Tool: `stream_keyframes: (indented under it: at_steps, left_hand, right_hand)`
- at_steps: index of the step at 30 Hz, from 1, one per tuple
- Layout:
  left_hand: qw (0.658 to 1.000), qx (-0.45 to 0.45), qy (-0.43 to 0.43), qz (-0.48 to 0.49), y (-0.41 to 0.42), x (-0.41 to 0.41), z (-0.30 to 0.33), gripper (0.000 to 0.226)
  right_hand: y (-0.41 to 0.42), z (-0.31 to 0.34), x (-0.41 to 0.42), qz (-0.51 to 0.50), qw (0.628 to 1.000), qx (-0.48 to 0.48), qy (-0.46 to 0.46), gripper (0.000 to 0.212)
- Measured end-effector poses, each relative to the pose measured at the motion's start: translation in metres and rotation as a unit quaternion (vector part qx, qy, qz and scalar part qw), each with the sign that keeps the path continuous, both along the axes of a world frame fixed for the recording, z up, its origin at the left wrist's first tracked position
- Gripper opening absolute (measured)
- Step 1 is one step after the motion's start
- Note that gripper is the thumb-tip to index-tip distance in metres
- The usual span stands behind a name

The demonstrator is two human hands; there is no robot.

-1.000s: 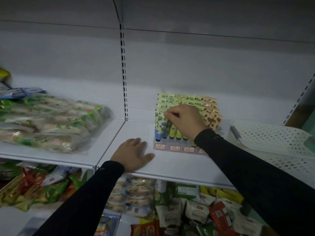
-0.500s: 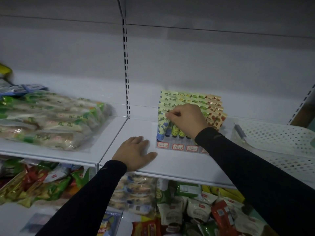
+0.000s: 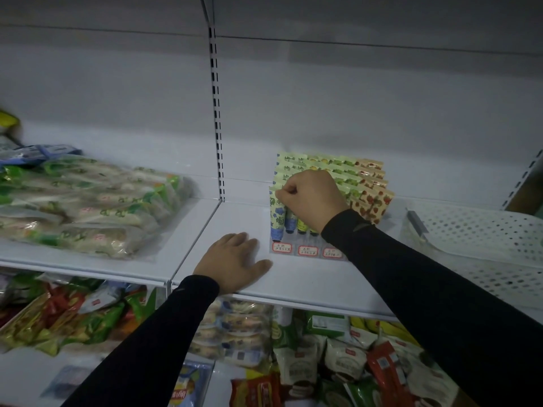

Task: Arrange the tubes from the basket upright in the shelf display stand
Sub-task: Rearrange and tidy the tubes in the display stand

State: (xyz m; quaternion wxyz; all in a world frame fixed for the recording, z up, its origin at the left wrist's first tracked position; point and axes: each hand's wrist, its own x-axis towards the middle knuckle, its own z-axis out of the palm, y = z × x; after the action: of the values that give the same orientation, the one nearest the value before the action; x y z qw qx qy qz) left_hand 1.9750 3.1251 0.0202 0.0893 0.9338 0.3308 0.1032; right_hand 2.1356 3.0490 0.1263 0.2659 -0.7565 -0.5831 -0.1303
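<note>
Little has shifted: right hand (image 3: 313,198) still pinches a front-row tube (image 3: 277,214) in the display stand (image 3: 307,250); left hand (image 3: 235,261), fingers flat, rests just before it. Risk: a sideways tug could topple neighbouring tubes.

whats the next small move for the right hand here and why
Probably let go and draw back toward the white basket: the right hand pinches the top of a front-row tube that already stands upright in the display stand, while the left hand rests on the shelf.
</note>
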Motion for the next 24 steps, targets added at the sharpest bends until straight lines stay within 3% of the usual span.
stream_keyframes:
  at_steps: [9, 24]
  left_hand:
    - [1.0, -0.002, 0.003, 0.002, -0.003, 0.0, 0.002, 0.063]
    - [1.0, -0.003, 0.0, 0.005, -0.003, 0.0, 0.002, 0.062]
  right_hand:
    - [-0.004, 0.01, 0.004, 0.007, 0.996, -0.037, 0.078, 0.032]
    - [0.004, 0.007, 0.007, -0.018, 0.998, -0.055, 0.038, 0.041]
